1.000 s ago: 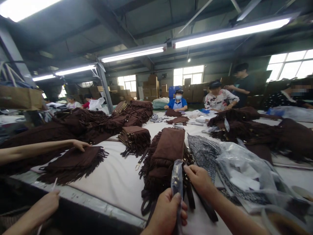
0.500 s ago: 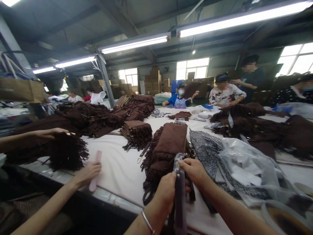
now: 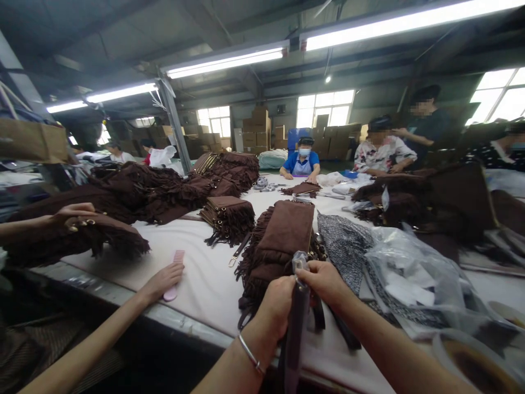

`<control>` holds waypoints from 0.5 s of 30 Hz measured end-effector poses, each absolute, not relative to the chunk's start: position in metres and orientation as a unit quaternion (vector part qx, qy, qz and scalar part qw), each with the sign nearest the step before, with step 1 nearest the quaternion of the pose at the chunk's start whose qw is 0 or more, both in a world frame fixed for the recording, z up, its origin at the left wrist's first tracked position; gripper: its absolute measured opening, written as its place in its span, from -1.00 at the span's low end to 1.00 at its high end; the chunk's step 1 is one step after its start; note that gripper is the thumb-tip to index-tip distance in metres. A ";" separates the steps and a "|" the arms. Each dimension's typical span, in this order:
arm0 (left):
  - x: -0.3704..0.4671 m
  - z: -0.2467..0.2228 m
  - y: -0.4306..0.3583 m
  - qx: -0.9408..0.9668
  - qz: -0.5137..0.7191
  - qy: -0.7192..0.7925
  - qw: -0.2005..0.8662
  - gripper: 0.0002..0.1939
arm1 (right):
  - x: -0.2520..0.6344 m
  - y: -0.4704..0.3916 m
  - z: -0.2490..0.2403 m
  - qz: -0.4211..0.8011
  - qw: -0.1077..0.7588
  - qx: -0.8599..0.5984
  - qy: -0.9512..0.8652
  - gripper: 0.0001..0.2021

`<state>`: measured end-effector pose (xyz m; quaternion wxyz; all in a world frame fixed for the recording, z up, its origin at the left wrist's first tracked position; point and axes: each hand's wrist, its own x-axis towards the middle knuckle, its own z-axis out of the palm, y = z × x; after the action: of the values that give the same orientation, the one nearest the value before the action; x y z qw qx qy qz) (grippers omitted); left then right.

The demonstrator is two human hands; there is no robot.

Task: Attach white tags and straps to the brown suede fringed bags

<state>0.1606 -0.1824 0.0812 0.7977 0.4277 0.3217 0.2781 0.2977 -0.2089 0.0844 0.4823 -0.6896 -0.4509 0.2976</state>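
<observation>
A dark brown strap (image 3: 296, 334) in a clear plastic sleeve hangs upright between my hands at the table's near edge. My left hand (image 3: 278, 306) is closed around its left side, a silver bangle on the wrist. With thumb and fingers, my right hand (image 3: 324, 280) pinches the strap near its top, where the plastic bunches up. Just beyond lies a stack of brown fringed bags (image 3: 287, 230), with dark straps trailing toward me. Left of that stack is a loose strap end with a gold clasp (image 3: 233, 261).
At left, a co-worker's hand (image 3: 166, 280) holds a pink comb (image 3: 179, 257); the other touches a fringed bag (image 3: 118, 230). A smaller bag stack (image 3: 229, 213) stands farther back. To the right lie grey speckled fabric (image 3: 344, 241), a plastic bag (image 3: 410, 273) and a round tub (image 3: 471, 361).
My hands keep hold of the strap and have barely moved. The co-worker's comb hand has shifted right and up, and the bag at left now lies flatter. The person opposite has lowered both hands.
</observation>
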 end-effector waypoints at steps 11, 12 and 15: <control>0.149 0.064 -0.192 0.456 0.205 0.336 0.798 -0.58 | 0.297 -0.205 0.068 0.341 0.574 -0.651 -0.362 -0.61; 0.148 0.065 -0.193 0.461 0.201 0.346 0.792 -0.58 | 0.300 -0.207 0.067 0.321 0.579 -0.656 -0.363 -0.63; 0.142 0.069 -0.193 0.471 0.189 0.360 0.783 -0.56 | 0.314 -0.221 0.073 0.162 0.565 -0.648 -0.484 -0.70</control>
<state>0.1419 -0.1934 0.0689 0.7829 0.4709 0.3602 0.1887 0.3137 -0.2206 0.0730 0.5654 -0.6478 -0.4840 0.1624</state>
